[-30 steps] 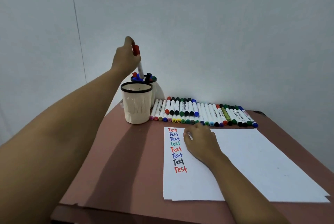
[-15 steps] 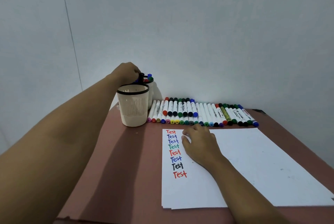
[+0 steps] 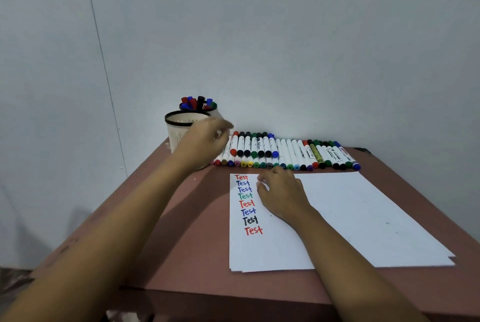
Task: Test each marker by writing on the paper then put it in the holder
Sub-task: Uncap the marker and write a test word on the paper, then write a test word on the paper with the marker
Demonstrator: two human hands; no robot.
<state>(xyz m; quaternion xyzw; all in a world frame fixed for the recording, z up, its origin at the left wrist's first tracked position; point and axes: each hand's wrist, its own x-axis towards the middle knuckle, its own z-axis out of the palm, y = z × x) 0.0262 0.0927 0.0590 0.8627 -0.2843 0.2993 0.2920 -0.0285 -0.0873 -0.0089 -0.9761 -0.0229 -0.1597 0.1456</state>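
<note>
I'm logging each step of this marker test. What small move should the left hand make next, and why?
Probably lower the left hand onto the left end of the row of markers and pick one up: that hand hovers there holding nothing, while the right hand rests on the paper.

Blurred, empty left hand [image 3: 205, 140] hovers at the marker row's [image 3: 285, 153] nine-o'clock end; right hand [image 3: 281, 192] rests on the paper [image 3: 363, 218], at the row's six o'clock.

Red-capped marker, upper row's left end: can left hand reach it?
Probably yes: left hand hovers empty beside the red-capped marker; nothing covers it, and the right hand rests on the paper, clear.
</note>
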